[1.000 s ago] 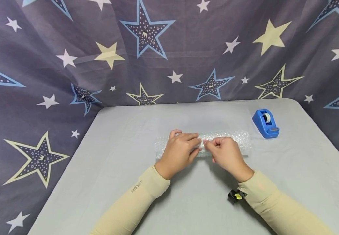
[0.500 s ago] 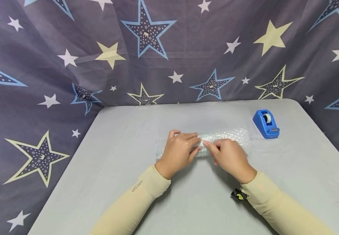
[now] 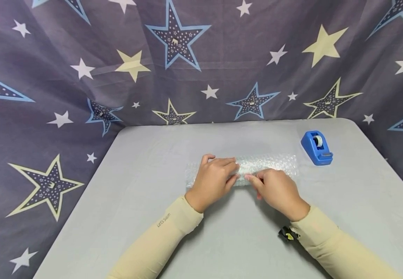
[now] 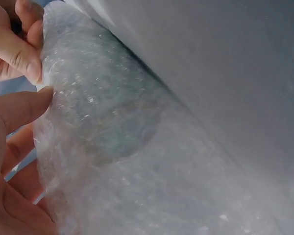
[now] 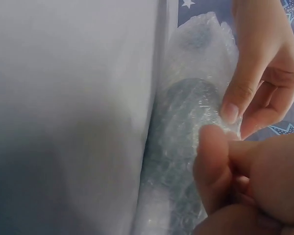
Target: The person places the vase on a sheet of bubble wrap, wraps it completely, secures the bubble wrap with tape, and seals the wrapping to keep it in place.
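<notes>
A bundle of clear bubble wrap (image 3: 271, 164) lies crosswise on the table. Something greenish with a rounded end shows dimly through the bubble wrap (image 5: 186, 127) in the right wrist view; its kind cannot be made out. My left hand (image 3: 215, 176) grips the bundle left of its middle, thumb on the near side and bent fingers over the top. Close beside it, my right hand (image 3: 276, 190) has its fingers curled and its thumb tip against the wrap near the front edge. Whether a strip of tape lies under that thumb is too unclear to see.
A blue tape dispenser (image 3: 316, 148) with a white roll stands at the table's back right. Grey cloth covers the table (image 3: 145, 166). A dark curtain with stars (image 3: 208, 58) hangs behind. A small black device (image 3: 288, 234) is at my right wrist.
My right hand has slid slightly right and toward the front edge of the bundle, its thumb staying at the wrap. The left hand keeps its place.
</notes>
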The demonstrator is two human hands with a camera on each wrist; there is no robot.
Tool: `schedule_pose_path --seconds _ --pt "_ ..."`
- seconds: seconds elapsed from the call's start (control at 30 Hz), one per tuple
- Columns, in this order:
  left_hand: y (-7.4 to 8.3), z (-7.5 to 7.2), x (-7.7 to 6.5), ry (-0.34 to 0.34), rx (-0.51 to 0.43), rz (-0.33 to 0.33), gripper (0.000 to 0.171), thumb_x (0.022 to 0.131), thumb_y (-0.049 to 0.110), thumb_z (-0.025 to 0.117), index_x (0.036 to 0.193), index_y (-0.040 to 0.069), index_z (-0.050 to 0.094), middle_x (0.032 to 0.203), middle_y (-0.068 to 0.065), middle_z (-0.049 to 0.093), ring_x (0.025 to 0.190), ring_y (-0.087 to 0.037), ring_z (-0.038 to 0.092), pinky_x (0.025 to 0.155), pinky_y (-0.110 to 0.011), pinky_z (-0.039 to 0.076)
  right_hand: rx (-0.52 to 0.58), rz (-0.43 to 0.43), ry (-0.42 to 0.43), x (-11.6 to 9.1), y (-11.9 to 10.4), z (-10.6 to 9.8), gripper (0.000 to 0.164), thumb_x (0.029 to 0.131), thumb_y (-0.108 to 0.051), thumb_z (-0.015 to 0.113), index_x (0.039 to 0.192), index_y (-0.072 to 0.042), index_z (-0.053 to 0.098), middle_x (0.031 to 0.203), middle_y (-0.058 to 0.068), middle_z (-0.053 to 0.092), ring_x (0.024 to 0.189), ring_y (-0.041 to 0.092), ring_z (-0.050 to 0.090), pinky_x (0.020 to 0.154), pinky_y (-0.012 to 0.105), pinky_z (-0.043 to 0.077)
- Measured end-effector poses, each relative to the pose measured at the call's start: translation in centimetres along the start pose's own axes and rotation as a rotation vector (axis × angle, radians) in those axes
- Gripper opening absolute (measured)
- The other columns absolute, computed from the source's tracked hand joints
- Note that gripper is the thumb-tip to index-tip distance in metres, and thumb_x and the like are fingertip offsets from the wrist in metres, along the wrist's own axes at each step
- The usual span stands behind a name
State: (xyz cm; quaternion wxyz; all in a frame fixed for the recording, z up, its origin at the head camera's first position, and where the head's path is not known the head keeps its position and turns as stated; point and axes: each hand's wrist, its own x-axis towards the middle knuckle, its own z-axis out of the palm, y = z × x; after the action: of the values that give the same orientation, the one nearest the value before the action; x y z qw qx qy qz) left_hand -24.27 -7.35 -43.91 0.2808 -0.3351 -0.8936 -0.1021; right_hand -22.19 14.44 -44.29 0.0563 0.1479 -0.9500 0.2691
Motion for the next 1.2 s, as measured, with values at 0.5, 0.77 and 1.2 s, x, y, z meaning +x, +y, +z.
schedule_pose_path --seconds 0.5,0.77,1.2 --pt "0.0 -0.4 0.3 -0.029 -0.035 0.015 0.027 0.091 0.031 0.078 0.115 0.018 0.077 0.125 -0.003 0.075 0.111 -0.016 0.073 0.099 -0.049 0.048 -0.101 -0.015 -0.168 -0.3 0.2 -0.7 0.036 0.093 -0.031 0.075 0.062 -0.024 0.058 0.053 -0.014 0.056 0.051 0.01 0.051 0.052 0.032 0.041" --pt "-1.1 -4.0 2.3 -0.271 -0.15 0.037 0.044 0.093 0.038 0.074 0.126 0.009 0.069 0.121 -0.002 0.075 0.109 -0.017 0.072 0.096 -0.041 0.055 0.438 0.134 -0.381 -1.2 0.8 -0.5 0.027 0.097 -0.029 0.068 0.081 -0.007 0.07 0.07 0.002 0.071 0.057 0.016 0.063 0.055 0.032 0.053" --pt "-6.1 -3.6 7.1 -0.899 -0.38 -0.173 0.07 0.101 0.053 0.054 0.153 0.006 0.047 0.152 -0.013 0.056 0.142 -0.028 0.051 0.118 -0.044 0.039 1.426 0.643 -0.367 -3.2 -0.7 -0.3 0.086 0.1 -0.04 0.066 0.159 0.0 0.019 0.151 0.032 0.042 0.127 0.038 0.063 0.102 0.048 0.054"
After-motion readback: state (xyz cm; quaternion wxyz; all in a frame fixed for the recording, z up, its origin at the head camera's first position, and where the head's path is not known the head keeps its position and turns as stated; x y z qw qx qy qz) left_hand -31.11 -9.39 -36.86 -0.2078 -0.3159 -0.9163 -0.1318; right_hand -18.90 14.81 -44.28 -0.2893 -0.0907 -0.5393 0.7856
